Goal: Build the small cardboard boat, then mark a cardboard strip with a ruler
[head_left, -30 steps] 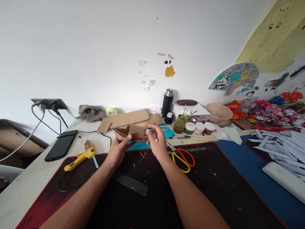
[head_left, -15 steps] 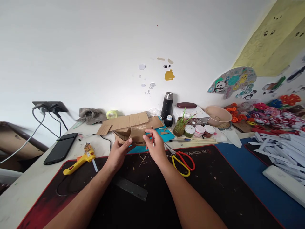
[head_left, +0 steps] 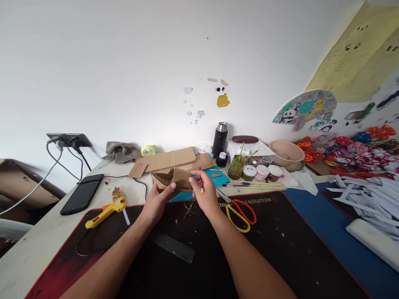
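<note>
A folded piece of brown cardboard (head_left: 181,179) with a hollow, open left end is held above the mat's far edge. My left hand (head_left: 156,204) is closed on its near left side, thumb on top. My right hand (head_left: 204,195) grips the right end, and a thin dark red pencil (head_left: 201,182) is tucked between its fingers, pale end downward. Right of that hand lie scissors (head_left: 239,214) with red and yellow handles. A yellow glue gun (head_left: 107,211) rests at the left. Between my forearms is a flat dark strip like a ruler (head_left: 174,248).
Flat cardboard sheets (head_left: 168,158) and blue paper (head_left: 222,179) lie behind my hands. Farther back stand a black flask (head_left: 220,141), paint jars (head_left: 249,172) and a bowl (head_left: 288,154). A phone (head_left: 81,195) is at left; paper strips (head_left: 370,199) pile at right.
The whole view has shifted slightly, so things sit a little lower and further right. Both hands keep their hold on the cardboard, which barely moves.
</note>
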{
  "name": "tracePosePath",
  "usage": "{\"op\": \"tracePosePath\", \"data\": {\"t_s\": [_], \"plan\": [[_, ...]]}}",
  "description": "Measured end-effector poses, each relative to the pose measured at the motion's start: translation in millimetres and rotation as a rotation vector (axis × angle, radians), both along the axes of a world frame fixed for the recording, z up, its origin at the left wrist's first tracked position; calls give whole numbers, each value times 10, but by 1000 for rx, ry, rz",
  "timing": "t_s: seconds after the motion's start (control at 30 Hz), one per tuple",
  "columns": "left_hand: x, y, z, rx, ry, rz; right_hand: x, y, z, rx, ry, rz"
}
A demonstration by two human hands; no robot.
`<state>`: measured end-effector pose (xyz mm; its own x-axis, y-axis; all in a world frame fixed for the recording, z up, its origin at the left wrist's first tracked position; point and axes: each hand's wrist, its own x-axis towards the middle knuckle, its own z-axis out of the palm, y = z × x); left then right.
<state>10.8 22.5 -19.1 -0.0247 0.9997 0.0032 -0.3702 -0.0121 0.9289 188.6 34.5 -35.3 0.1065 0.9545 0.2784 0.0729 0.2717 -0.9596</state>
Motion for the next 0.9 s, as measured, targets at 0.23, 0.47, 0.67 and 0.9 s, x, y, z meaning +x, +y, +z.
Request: {"op": "tracePosePath", "data": {"t_s": [0.23,0.47,0.67,0.9], "plan": [[-14,5,-14,-10,6,13,-13,-11,-11,-11,-28,-4],[0,-4,-8,5,-1,-5,-27,-28,34,-29,0,13],[-6,-6,-25,2,5,4,-6,-10,6,-23,-35,-4],[4,3,-38,-16,-14,23,-30,-16,2,-25,-31,7]]}}
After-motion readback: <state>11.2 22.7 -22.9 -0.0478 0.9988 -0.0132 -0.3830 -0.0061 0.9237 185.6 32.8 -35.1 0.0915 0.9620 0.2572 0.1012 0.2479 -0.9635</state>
